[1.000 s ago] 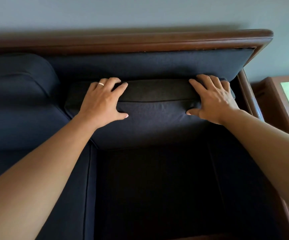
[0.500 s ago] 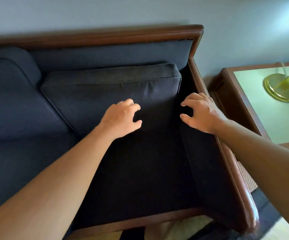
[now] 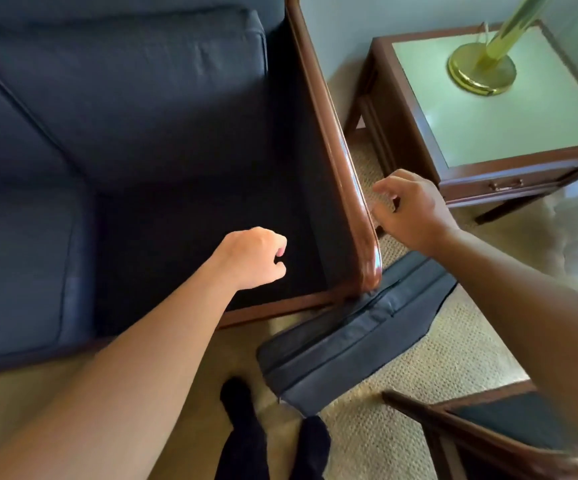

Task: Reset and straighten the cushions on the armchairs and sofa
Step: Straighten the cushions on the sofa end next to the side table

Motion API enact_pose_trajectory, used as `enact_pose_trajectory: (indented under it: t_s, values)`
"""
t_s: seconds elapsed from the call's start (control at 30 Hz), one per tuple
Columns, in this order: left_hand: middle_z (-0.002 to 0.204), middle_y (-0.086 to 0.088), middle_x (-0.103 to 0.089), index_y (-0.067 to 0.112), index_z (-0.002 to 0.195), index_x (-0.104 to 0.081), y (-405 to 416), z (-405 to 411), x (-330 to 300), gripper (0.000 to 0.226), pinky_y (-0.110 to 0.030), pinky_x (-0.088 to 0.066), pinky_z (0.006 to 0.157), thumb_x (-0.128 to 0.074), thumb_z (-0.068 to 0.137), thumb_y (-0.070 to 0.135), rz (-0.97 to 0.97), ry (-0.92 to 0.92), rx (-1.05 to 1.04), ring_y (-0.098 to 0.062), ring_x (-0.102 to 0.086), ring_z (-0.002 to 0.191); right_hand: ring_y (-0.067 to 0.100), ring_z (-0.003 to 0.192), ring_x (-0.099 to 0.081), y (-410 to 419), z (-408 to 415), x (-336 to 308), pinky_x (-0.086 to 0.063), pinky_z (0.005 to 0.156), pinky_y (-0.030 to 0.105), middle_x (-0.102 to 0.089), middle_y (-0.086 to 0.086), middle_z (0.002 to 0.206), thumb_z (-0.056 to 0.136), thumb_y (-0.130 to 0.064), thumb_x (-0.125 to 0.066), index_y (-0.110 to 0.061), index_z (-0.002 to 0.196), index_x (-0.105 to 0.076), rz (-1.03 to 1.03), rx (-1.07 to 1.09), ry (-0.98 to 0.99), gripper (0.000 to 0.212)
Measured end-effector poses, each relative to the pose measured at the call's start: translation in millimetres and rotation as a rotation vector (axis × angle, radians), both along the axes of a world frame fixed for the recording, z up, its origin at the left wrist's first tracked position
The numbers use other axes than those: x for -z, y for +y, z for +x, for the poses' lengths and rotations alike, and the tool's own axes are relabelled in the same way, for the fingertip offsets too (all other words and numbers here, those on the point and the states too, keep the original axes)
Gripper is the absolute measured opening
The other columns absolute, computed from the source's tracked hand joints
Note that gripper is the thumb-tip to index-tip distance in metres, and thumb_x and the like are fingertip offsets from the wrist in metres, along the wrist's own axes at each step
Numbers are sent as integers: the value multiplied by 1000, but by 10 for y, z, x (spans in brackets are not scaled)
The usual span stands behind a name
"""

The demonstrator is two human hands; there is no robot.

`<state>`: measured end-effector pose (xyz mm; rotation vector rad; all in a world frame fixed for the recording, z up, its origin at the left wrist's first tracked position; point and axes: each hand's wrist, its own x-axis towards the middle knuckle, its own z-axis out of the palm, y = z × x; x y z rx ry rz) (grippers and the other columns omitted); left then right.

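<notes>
The back cushion (image 3: pixel 131 95) stands straight on the sofa (image 3: pixel 332 161), but the right seat is bare: its seat cushion (image 3: pixel 350 337) lies on the floor by the sofa's corner. Both hands, left (image 3: pixel 253 258) and right (image 3: pixel 409 209), hang loosely curled, holding nothing.

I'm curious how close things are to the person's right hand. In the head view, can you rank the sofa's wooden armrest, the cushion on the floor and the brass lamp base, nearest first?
From the right hand:
1. Wooden armrest, just to its left.
2. Cushion on the floor, below it, leaning against the sofa corner.
3. Brass lamp base, up on the side table, farthest.
</notes>
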<state>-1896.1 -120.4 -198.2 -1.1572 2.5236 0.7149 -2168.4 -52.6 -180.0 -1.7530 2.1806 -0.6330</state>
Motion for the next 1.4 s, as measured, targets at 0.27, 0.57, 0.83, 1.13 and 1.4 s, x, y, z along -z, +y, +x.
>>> enact_pose_trajectory:
  t_s: [0.27,0.57,0.83,1.13,1.4]
  values:
    - [129,6,-59,24,137,-56,866,-117,779,62,-40,-51,92,-60,88,62,181,-54,-30,-21,-58,117,34,113,-56,824,-285,697,-49,94,44,-59,9,119,79,-4,-58,-11,124,-66,395,65,137,46]
    - [165,-9,-27,21,159,-11,1397,-560,1346,142,-55,-34,116,-60,51,98,165,-201,15,-35,-33,148,23,155,-3,986,-404,1246,-27,112,47,-2,0,169,82,-34,-62,-30,161,-3,800,-305,559,99]
    - [137,-10,-47,18,143,-28,1541,-676,1390,102,-52,-50,94,-79,65,61,93,-214,-6,-37,-54,121,28,138,-29,1199,-527,1397,-34,103,46,-27,3,155,67,-46,-73,-22,158,-11,703,-350,690,113]
    - [123,-4,-58,19,130,-36,1660,-422,1252,81,-43,-51,79,-79,70,50,96,-78,58,-32,-62,109,25,127,-41,1379,-564,1254,-31,99,46,-47,-1,130,41,-67,-71,-24,132,-46,647,-552,777,103]
    - [109,2,-56,20,122,-39,1578,341,1133,72,-40,-49,71,-80,70,48,103,-91,95,-26,-61,99,21,101,-57,1325,68,1209,-36,88,40,-57,-5,106,50,-66,-64,-25,121,-47,665,-676,717,84]
